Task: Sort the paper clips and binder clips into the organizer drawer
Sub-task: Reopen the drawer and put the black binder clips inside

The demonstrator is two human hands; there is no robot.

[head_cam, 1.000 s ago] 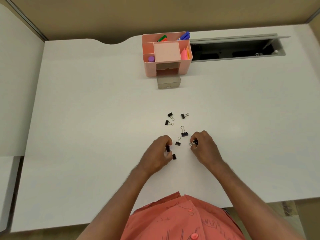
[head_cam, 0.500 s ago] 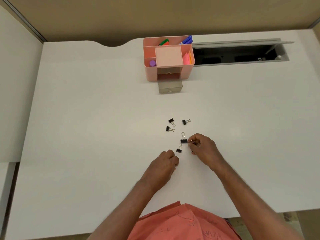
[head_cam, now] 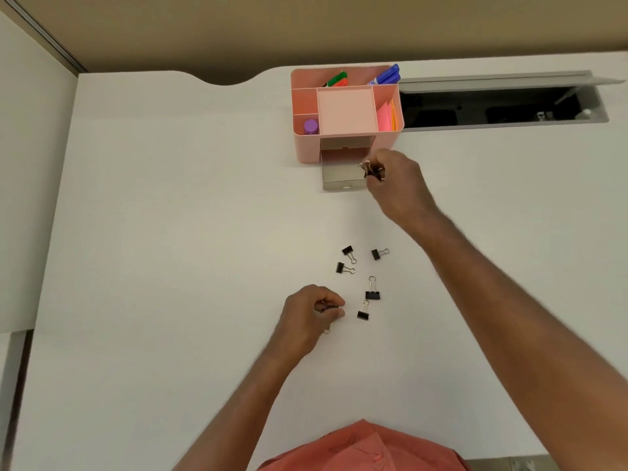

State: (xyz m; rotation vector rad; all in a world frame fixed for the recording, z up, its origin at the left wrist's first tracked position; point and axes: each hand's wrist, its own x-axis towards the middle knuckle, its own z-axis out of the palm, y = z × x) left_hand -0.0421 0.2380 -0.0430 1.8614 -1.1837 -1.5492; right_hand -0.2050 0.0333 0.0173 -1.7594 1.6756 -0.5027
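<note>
A pink desk organizer stands at the back of the white desk, its grey drawer pulled out toward me. My right hand is at the drawer's right edge, shut on binder clips whose wire handles stick out over the drawer. My left hand rests on the desk nearer to me, fingers closed on a black binder clip. Several small black binder clips lie loose between the hands: one, another, a third, a larger one and one beside my left hand.
The organizer's top compartments hold markers, sticky notes and a purple cap. An open cable trough runs along the desk's back right. A partition panel borders the desk on the left.
My right hand has lifted away from the loose clips and travelled forward to the open drawer, carrying clips. My left hand has closed on a clip and stayed near the pile.
</note>
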